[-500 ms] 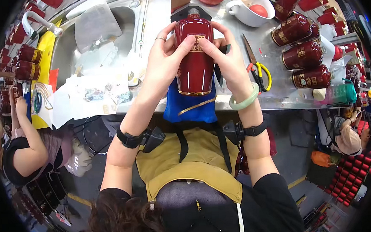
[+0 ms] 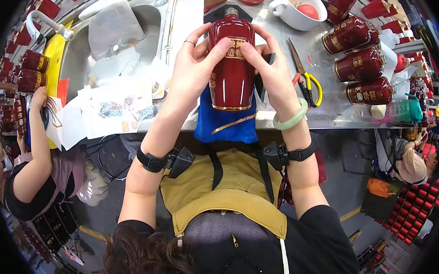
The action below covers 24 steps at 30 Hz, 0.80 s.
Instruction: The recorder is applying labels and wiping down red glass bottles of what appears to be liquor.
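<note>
Between my two hands is a dark red glossy bottle with gold lettering, a gold band round its base and a clear neck at the far end. My left hand grips its left side, thumb pressed on the lettering. From the other side my right hand closes on it, its thumb beside the left one. Beneath the bottle's near end lies a blue cloth with a thin gold strip on it, at the counter's edge. The fingers behind the bottle are partly hidden.
Scissors with yellow and red handles lie right of my hand. A white cup stands beyond them, several red bottles farther right. Left are a steel sink and papers. A co-worker's arm reaches in at far left.
The bottle has turned slightly in my hands, so more of its gold lettering shows. At the left, the co-worker's hand has moved up toward the bottles there.
</note>
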Each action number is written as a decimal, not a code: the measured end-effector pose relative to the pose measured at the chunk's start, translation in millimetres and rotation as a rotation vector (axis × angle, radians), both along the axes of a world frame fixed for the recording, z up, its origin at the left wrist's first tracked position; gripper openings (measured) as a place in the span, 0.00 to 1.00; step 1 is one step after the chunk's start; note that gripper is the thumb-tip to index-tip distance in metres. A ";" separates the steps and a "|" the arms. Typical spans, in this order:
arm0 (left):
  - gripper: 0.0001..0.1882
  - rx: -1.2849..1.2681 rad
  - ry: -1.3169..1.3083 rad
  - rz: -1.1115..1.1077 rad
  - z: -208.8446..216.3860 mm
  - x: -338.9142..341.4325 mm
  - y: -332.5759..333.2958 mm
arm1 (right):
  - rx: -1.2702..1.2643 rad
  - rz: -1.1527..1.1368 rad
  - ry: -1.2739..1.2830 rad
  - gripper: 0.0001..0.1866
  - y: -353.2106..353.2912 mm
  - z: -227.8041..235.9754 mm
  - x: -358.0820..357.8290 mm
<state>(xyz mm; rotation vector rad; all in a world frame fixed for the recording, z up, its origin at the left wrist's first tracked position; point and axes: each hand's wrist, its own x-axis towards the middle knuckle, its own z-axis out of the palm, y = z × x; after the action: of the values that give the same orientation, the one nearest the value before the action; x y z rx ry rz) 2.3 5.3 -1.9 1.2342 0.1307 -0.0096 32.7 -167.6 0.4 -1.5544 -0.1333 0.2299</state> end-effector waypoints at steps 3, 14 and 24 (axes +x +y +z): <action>0.39 -0.005 0.010 -0.011 -2.7 -0.8 0.8 | 0.044 0.000 -0.040 0.40 0.1 -5.5 -1.8; 0.41 0.015 -0.023 0.016 1.2 -1.2 -5.5 | 0.066 0.002 -0.007 0.39 0.9 -4.3 -2.5; 0.49 -0.001 0.010 -0.061 -2.4 -1.1 1.8 | 0.448 0.122 0.101 0.29 -30.3 2.0 -4.8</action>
<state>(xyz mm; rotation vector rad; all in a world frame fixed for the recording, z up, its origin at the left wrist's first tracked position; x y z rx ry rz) 1.2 7.2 -4.3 1.2369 0.1015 -0.0685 27.9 -198.0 2.4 -1.0886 -0.1860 0.3487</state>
